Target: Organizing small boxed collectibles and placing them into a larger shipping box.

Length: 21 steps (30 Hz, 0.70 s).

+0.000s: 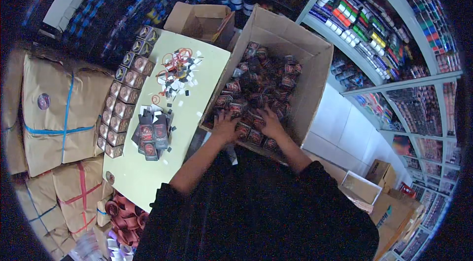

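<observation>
Both of my hands reach into a large open cardboard box (pixel 314 65) that holds many small dark packs with red print. Fingers apart, my left hand (pixel 224 128) rests on packs by the box's near left corner. One small pack (pixel 235 108) lies just beyond its fingertips. My right hand (pixel 271 124) is a short way to the right, its fingers bent down over a dark pack (pixel 254 118); whether it grips that pack is hidden. Along the near wall, several packs (pixel 255 136) stand side by side in a row, while those farther in lie jumbled.
A pale yellow table (pixel 173 166) at left bears a double row of small boxes (pixel 123 109), flattened dark cartons (pixel 151 133), and rubber bands with paper scraps (pixel 179 72). Behind it stands a smaller open carton (pixel 199 20). Wrapped parcels (pixel 66 113) fill the left; stocked shelves (pixel 354 28) line the right.
</observation>
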{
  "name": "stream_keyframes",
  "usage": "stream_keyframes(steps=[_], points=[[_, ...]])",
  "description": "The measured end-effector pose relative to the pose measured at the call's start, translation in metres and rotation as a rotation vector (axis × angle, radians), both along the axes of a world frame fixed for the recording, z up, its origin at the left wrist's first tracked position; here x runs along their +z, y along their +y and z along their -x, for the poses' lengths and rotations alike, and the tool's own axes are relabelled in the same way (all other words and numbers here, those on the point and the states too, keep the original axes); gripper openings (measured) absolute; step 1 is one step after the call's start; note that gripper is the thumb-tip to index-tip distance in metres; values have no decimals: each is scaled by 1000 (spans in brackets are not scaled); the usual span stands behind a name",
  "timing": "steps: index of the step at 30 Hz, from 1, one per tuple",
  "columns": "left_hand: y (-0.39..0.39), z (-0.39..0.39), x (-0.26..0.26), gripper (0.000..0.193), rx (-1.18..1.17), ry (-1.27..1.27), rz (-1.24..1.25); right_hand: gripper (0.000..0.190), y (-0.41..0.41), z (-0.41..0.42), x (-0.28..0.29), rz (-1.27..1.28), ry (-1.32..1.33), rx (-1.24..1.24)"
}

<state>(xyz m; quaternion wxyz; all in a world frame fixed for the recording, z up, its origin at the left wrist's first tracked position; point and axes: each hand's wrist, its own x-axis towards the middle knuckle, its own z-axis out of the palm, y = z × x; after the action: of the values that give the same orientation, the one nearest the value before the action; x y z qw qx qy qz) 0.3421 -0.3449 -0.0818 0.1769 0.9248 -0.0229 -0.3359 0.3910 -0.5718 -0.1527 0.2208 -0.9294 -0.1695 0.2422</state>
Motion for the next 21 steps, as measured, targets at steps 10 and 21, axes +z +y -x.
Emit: stream_keyframes(steps=[10,21], points=[[7,14,-2,70,-6,-302,1,87,0,8,14,-46,-29,-134],[138,98,100,46,614,-1022,-131,42,18,-14,66,-328,-77,-190]])
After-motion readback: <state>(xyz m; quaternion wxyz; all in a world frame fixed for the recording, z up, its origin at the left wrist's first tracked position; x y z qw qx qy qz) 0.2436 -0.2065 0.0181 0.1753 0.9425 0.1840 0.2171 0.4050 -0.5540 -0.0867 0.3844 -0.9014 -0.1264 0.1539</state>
